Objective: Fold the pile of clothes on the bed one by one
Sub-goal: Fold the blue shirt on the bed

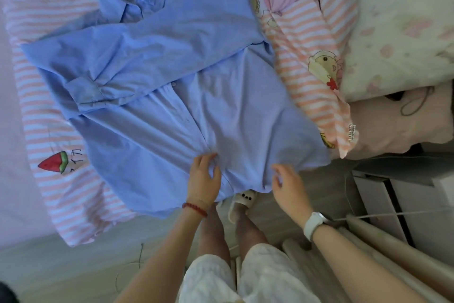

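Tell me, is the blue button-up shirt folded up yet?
Partly: the blue button-up shirt lies spread on the bed, with one sleeve folded across its front.

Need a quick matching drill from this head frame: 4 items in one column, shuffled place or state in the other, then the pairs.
Column 1
1. blue shirt
2. left hand
3. right hand
4. watermelon print

Column 2
A. open, fingers at the hem edge, white watch on the wrist
B. on the striped bedding, left of the shirt
C. spread on the bed, a sleeve folded across the front
D. resting on the fabric near the hem, red bead bracelet on the wrist

Pairs: 1-C, 2-D, 3-A, 4-B
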A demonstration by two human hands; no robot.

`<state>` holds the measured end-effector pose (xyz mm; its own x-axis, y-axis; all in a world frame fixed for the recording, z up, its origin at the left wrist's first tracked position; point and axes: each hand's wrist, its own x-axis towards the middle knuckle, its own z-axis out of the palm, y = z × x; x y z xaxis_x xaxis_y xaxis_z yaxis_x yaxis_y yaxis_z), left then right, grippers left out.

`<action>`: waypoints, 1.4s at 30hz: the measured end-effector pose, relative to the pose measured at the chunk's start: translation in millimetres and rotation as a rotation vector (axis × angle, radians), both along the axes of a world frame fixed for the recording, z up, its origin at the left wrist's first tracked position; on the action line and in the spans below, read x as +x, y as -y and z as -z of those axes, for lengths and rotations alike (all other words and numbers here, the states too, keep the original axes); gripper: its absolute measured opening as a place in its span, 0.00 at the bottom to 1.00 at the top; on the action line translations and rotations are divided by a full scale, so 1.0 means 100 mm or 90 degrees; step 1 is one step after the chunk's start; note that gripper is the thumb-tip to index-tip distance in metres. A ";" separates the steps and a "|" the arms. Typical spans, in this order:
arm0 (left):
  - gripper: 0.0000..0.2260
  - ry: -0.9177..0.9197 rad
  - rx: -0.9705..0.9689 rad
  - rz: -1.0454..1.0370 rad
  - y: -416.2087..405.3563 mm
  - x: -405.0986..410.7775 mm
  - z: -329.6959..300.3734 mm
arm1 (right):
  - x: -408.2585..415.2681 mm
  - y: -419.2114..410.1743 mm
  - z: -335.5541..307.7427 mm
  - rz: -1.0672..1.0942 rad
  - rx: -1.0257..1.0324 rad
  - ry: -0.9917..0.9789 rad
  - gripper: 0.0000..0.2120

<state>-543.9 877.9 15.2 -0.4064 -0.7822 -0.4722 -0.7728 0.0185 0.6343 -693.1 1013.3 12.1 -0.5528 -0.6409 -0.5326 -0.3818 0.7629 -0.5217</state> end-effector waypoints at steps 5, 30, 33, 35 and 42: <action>0.14 0.021 -0.030 -0.129 -0.06 0.42 0.06 | -0.56 0.28 -0.20 0.038 -0.075 -0.212 0.20; 0.22 0.202 -0.148 -0.036 1.13 0.19 -0.50 | -0.53 1.48 -0.65 -0.188 0.003 -0.226 0.24; 0.24 0.219 -0.209 0.016 1.72 0.16 -0.57 | -0.51 2.05 -0.68 -0.270 -0.026 -0.237 0.24; 0.25 0.241 -0.233 0.038 2.14 0.15 -0.57 | -0.53 2.44 -0.69 -0.314 -0.024 -0.252 0.24; 0.28 0.300 -0.261 0.081 3.71 0.12 -0.23 | -0.86 3.89 -0.40 -0.407 -0.009 -0.323 0.24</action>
<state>-532.0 507.3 38.2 -0.3299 -0.8968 -0.2948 -0.9429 0.2979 0.1488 -778.7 624.1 52.4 -0.2496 -0.9190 -0.3053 -0.9334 0.3123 -0.1769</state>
